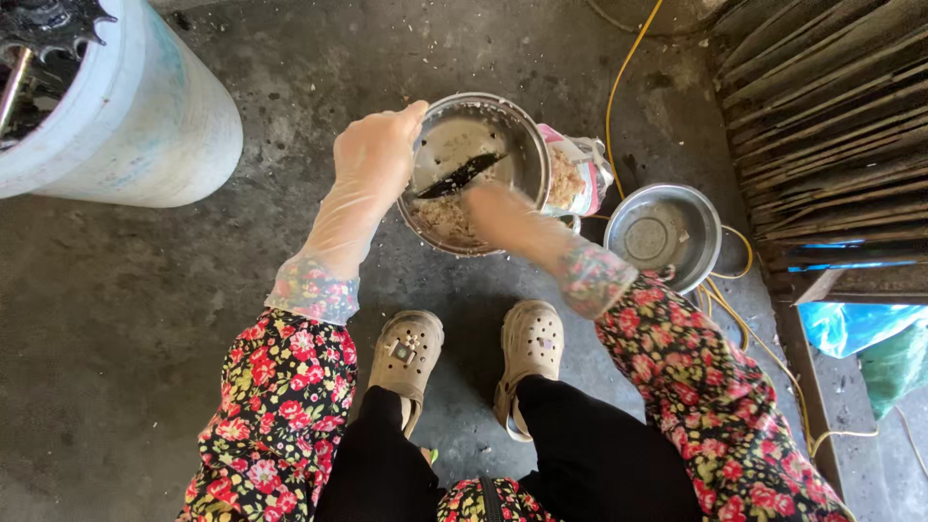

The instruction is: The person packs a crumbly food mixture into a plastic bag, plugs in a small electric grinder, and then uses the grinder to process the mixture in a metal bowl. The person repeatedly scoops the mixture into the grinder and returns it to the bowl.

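Hands: left hand (375, 155) gripping metal bowl (517, 135) rim, right hand (503, 215) blurred, grasp unclear.

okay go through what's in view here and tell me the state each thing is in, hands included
Left hand: gloved, gripping the rim of the steel bowl.
Right hand: gloved, blurred, inside the bowl; grip unclear.
Steel bowl: tilted, partly filled with pale mash.
Dark utensil: lying in the bowl.
Bag: open, pale meal showing.
Small steel bowl: upright, empty.

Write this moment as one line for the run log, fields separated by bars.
left hand: gloved, grips rim of steel bowl | right hand: blurred, inside bowl in pale mash | dark utensil in bowl | empty steel bowl beside
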### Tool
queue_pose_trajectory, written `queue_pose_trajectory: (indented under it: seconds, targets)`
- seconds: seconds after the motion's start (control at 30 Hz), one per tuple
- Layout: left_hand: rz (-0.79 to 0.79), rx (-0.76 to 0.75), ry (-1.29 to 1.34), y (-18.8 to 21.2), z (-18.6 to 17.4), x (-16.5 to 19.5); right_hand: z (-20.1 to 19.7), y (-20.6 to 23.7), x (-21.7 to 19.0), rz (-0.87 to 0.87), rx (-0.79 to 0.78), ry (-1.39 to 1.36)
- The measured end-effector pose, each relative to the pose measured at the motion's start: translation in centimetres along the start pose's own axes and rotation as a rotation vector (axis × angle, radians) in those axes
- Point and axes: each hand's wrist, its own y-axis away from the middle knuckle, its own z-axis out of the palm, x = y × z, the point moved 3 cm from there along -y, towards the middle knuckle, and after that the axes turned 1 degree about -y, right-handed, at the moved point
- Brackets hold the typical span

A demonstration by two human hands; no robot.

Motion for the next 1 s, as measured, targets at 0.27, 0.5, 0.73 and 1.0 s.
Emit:
queue_pose_trajectory:
  seconds: [0.27, 0.5, 0.73, 1.0]
  targets:
    - [-0.036, -0.019, -0.001, 0.0, 0.2, 0.4, -4.5, 4.2, -2.4, -0.034, -0.121, 0.02]
    - [-0.028, 0.028, 0.043, 0.4, -0.3, 0.1, -8.2, 9.1, -4.1, -0.119, 0.022, 0.558]
    - [0.074, 0.031, -0.085, 1.2, -0.2, 2.6, -4.8, 9.0, -6.9, -0.113, 0.094, -0.112]
    - [0.121, 0.071, -0.067, 1.1, -0.3, 2.6, -3.9, 5.8, -2.2, 0.039, -0.206, 0.206]
